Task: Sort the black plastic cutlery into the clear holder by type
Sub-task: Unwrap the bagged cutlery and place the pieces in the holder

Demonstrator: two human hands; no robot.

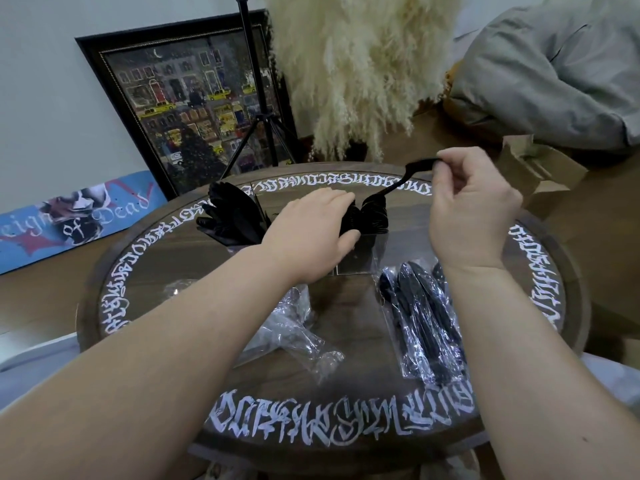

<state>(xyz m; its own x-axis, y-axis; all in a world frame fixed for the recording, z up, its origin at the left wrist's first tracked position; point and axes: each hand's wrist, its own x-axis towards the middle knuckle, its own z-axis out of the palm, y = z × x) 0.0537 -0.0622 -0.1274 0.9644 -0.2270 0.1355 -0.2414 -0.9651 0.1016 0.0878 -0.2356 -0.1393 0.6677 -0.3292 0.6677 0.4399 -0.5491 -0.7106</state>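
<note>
Spoon (391,188) — pinched by right hand (474,209).

Soft, even indoor light, moderately dim; source not visible. Faint shadows under both forearms on the round dark wooden table with white lettering (346,403). Small glare spots on the crumpled clear plastic wrappers (298,337). Strong wide-angle bending at frame edges. Background slightly soft; overall mild compression blur.
</note>
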